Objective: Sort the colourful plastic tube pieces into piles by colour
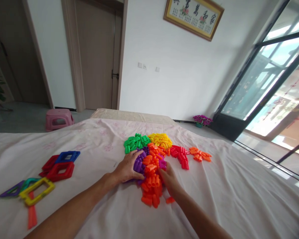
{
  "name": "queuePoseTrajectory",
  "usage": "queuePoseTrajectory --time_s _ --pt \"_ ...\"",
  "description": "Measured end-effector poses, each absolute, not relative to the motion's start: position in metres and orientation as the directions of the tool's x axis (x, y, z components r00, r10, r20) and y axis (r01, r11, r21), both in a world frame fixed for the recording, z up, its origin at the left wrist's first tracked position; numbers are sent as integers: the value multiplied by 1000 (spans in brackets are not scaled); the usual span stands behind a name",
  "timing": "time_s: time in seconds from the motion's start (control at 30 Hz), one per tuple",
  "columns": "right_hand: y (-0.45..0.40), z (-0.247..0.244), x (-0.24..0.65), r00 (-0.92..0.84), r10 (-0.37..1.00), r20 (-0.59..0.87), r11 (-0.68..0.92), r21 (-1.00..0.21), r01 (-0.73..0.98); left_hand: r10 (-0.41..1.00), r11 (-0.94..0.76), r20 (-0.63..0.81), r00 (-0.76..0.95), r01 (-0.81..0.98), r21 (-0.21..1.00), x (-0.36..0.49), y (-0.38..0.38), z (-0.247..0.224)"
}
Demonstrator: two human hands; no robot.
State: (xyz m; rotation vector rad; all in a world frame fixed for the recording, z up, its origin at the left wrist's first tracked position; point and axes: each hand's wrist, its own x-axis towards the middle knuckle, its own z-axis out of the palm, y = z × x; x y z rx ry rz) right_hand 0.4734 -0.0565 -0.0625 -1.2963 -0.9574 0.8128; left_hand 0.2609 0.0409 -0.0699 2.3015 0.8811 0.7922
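Small plastic pieces lie heaped by colour on the cloth: green [136,142], yellow [161,140], purple [139,163], red [180,155] and orange [153,181], with a little magenta [162,163] between. My left hand [129,167] rests at the left side of the purple pieces, thumb and fingers spread around them. My right hand [169,179] is at the right edge of the orange heap, by the magenta pieces; its fingertips are partly hidden, and what they hold cannot be made out. A smaller orange group [200,154] lies farther right.
Red and blue frame tiles [61,171] lie at the left on the cloth [94,212], near a yellow frame tile [37,200] and other coloured tiles. Beyond the cloth stand a pink stool [59,119] and a pot of purple flowers [202,120].
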Motion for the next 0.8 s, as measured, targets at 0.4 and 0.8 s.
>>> queuePoseTrajectory --time_s 0.4,0.8 --pt "-13 -74 371 175 952 251 166 -904 394 888 -458 424 177 407 790 163 25 -61" --pt "15 -29 309 -203 913 353 398 -662 635 782 -444 623 -21 684 579 108 12 -41"
